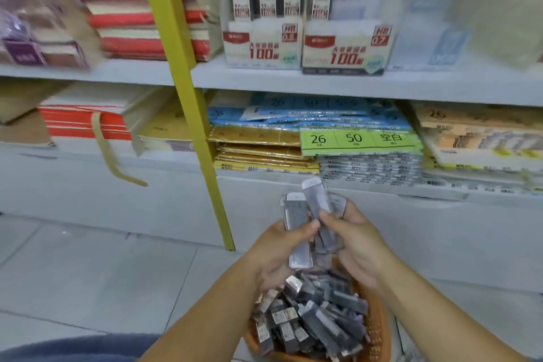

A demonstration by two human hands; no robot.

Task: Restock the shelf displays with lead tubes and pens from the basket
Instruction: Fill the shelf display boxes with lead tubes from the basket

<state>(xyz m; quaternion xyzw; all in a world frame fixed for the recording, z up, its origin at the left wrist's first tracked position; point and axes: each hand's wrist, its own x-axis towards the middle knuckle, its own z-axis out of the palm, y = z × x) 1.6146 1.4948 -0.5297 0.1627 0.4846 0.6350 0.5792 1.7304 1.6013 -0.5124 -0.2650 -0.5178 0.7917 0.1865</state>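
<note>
An orange basket [382,329] at the bottom centre holds several grey lead tubes [320,317]. Above it my left hand [276,253] grips one upright lead tube [298,244]. My right hand [358,241] holds a few more lead tubes [318,206], pinching one between thumb and fingers. On the upper shelf stand two display boxes: the HB 0.5 display [264,47] with three dark tubes in it, and the HB 0.7 display [343,50] with one tube at its left side.
A yellow shelf post [188,91] runs down left of the displays. The lower shelf carries stacked packs of label sheets [361,141], gold packs [258,150] and red-edged books [85,123]. A white cabinet front and grey floor tiles lie below.
</note>
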